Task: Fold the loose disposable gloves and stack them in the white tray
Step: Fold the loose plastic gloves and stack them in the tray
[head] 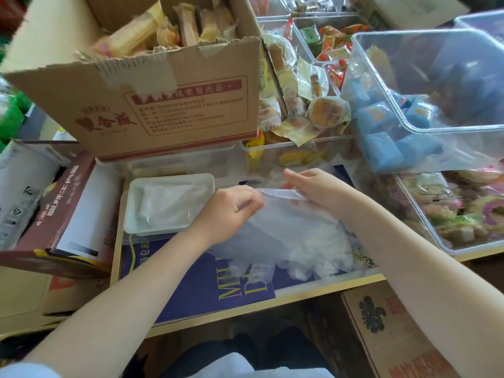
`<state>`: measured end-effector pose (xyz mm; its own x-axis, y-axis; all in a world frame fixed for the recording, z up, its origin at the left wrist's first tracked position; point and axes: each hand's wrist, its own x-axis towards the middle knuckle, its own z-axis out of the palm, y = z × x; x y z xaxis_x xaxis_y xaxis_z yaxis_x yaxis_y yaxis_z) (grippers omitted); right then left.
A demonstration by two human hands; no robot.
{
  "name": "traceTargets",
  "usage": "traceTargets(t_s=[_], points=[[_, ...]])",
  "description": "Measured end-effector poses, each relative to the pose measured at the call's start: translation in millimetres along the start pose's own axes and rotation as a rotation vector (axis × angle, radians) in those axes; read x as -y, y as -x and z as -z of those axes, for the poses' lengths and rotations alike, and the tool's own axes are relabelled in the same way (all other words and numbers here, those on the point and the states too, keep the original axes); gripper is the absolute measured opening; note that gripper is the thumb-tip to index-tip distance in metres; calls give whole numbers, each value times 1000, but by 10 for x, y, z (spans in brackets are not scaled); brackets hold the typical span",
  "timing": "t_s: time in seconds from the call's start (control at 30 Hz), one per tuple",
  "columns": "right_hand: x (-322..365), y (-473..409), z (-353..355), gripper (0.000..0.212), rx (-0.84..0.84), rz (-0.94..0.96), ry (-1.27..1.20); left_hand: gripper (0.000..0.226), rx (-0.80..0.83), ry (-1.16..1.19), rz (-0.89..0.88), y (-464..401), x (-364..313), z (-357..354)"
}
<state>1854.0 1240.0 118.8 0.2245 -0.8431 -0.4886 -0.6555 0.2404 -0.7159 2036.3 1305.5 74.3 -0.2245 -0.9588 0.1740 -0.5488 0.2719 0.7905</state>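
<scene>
A thin clear disposable glove (275,230) hangs between my hands above the table, cuff up and fingers drooping toward the front edge. My left hand (229,211) pinches the cuff's left end; my right hand (313,189) pinches its right end. Under the held glove lies a heap of loose clear gloves (319,255) on the blue printed sheet. The white tray (131,214) sits just left of my left hand and holds a flat pile of folded gloves (169,205).
A big cardboard box of wrapped snacks (163,105) stands behind the tray. Clear plastic bins of packaged food (425,105) crowd the back and right. A maroon carton (62,214) lies at the left. Another cardboard box (387,331) sits below the table's front edge.
</scene>
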Motion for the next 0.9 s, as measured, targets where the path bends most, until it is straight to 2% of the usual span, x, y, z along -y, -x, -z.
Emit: traceTargets(t_s=[0.1,0.2,0.23,0.3,0.33,0.4,0.47,0.6,0.73,0.83,0.9], points=[[-11,6,64,56,-86,81,-111,20,3,130,250,-19,-54,113],[-42,25,158,50,20,275,-218,19,64,251,356,-19,-52,191],[-27,48,191,45,79,345,-181,18,81,276,366,-15,-50,210],[37,60,235,48,135,427,-4,17,106,321,371,-11,-49,229],[77,48,230,47,100,456,115,17,121,338,364,-11,-55,235],[137,-8,178,27,-25,499,284,18,148,356,343,-3,-76,248],[161,-71,132,6,-105,506,232,22,149,343,337,11,-73,271],[22,-253,150,17,-209,418,-3,18,54,189,350,42,35,285],[-144,-325,186,21,-356,299,-184,16,39,59,491,129,198,252],[-88,-250,189,29,-285,328,-288,16,-25,14,608,161,308,282],[-14,-196,183,25,-223,354,-348,16,-95,12,659,155,353,312]])
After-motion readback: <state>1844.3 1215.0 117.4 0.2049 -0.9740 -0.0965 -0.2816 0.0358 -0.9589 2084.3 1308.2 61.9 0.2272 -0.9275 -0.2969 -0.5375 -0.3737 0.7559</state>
